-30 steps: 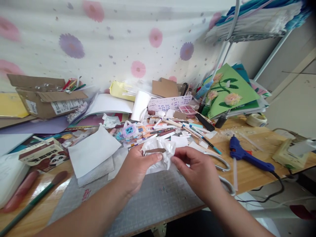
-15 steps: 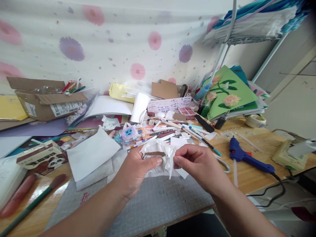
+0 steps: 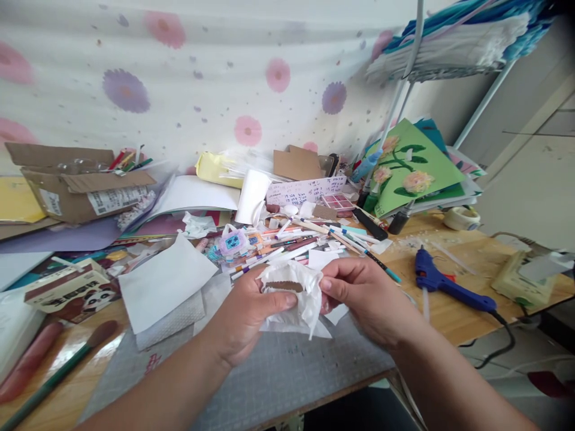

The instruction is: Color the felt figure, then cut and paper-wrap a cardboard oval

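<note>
Above the grey cutting mat (image 3: 278,371), a piece of brown corrugated cardboard (image 3: 287,287) shows inside crumpled white tissue paper (image 3: 309,299). My left hand (image 3: 247,311) holds the bundle from the left, its thumb pressed along the cardboard's lower edge and its other fingers hidden behind. On the right side, my right hand (image 3: 359,293) pinches the tissue's edge between thumb and forefinger. A flap of tissue hangs down between the two hands.
Pens and markers (image 3: 305,239) lie heaped behind my hands. A blue glue gun (image 3: 449,284) with its cord rests at the right. White sheets (image 3: 168,281), a panda-printed box (image 3: 72,290) and a brush (image 3: 67,371) lie on the left.
The tissue has opened wider around the cardboard, and its flap hangs slightly lower. My right thumb has moved up a little along the paper. The view has shifted slightly.
</note>
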Demonstrator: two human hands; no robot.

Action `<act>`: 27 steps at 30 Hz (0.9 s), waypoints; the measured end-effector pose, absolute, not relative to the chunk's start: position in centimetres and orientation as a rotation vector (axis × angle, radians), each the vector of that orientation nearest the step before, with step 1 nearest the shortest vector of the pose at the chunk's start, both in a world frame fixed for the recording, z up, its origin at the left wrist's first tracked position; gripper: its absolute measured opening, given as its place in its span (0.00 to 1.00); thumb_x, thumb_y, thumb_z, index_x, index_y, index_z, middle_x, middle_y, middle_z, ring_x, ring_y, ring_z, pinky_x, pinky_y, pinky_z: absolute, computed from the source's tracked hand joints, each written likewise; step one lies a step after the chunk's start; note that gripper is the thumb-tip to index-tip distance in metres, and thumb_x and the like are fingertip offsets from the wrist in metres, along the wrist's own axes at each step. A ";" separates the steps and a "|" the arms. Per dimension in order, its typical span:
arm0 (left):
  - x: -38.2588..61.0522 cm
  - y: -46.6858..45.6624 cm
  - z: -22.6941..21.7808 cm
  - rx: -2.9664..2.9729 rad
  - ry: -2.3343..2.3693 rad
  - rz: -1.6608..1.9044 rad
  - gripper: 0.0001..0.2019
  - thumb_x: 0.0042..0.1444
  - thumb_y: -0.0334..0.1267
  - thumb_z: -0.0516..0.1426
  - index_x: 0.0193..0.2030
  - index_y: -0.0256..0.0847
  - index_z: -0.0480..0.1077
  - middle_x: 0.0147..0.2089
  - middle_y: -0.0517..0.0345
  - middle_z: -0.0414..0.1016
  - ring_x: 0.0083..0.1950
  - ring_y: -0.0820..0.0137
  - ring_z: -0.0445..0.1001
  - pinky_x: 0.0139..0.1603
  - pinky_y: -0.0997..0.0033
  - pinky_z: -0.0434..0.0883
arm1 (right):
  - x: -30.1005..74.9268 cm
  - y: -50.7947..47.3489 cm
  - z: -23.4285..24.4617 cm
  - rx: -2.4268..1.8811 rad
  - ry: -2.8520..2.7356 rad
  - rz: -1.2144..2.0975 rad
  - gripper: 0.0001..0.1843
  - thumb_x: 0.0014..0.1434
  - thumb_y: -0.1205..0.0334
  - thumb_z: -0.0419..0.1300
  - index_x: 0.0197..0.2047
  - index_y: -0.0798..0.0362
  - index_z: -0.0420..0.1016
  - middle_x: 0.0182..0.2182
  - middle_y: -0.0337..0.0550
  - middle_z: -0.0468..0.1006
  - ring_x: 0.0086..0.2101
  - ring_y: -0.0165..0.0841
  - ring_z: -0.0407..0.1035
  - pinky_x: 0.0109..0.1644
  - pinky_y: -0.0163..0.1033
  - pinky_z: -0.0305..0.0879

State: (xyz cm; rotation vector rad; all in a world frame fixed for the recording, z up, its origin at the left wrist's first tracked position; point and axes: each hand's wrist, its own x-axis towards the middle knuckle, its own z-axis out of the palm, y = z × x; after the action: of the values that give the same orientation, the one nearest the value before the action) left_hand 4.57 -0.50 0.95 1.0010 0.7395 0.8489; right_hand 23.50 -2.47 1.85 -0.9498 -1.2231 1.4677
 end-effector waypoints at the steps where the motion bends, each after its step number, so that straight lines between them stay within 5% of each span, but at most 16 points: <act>1: 4.6 -0.5 0.9 1.017 0.757 0.843 0.14 0.45 0.31 0.65 0.41 0.37 0.76 0.38 0.54 0.81 0.34 0.68 0.75 0.39 0.70 0.71 | 23.5 -2.5 2.2 -1.012 -1.295 1.417 0.13 0.51 0.55 0.67 0.24 0.55 0.76 0.19 0.37 0.75 0.21 0.26 0.66 0.28 0.32 0.64; 7: 4.6 -0.2 0.8 1.181 0.873 0.909 0.12 0.47 0.30 0.64 0.41 0.39 0.75 0.40 0.55 0.80 0.41 0.65 0.75 0.45 0.67 0.69 | 23.6 -2.7 3.4 -1.426 -1.763 0.822 0.08 0.53 0.64 0.60 0.24 0.53 0.77 0.20 0.38 0.75 0.23 0.29 0.64 0.28 0.35 0.58; 13: 4.4 -0.4 0.8 1.129 0.796 0.841 0.13 0.46 0.32 0.65 0.41 0.38 0.76 0.37 0.56 0.80 0.36 0.68 0.74 0.38 0.71 0.69 | 25.2 -2.6 3.1 -1.080 -1.642 1.288 0.14 0.61 0.54 0.58 0.29 0.54 0.77 0.25 0.39 0.77 0.27 0.29 0.70 0.33 0.34 0.66; 17: 4.5 -0.6 1.0 1.127 0.761 0.810 0.12 0.45 0.30 0.64 0.39 0.38 0.77 0.36 0.57 0.79 0.35 0.69 0.74 0.37 0.72 0.68 | 25.3 -2.1 2.8 -1.013 -1.448 1.467 0.16 0.53 0.49 0.66 0.27 0.55 0.78 0.22 0.39 0.78 0.24 0.27 0.70 0.31 0.33 0.68; 27: 4.5 -0.5 1.3 1.321 0.904 0.900 0.15 0.48 0.33 0.63 0.45 0.40 0.75 0.43 0.53 0.80 0.44 0.60 0.76 0.47 0.64 0.69 | 24.1 -1.3 3.9 -1.295 -1.657 1.181 0.11 0.51 0.58 0.64 0.22 0.54 0.76 0.17 0.37 0.74 0.19 0.27 0.64 0.24 0.33 0.60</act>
State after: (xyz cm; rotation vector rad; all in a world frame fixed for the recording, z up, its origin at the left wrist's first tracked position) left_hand 4.50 -0.55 1.26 1.3214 0.9043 0.9002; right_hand 24.12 -1.35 3.88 -1.2952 -1.6575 1.1810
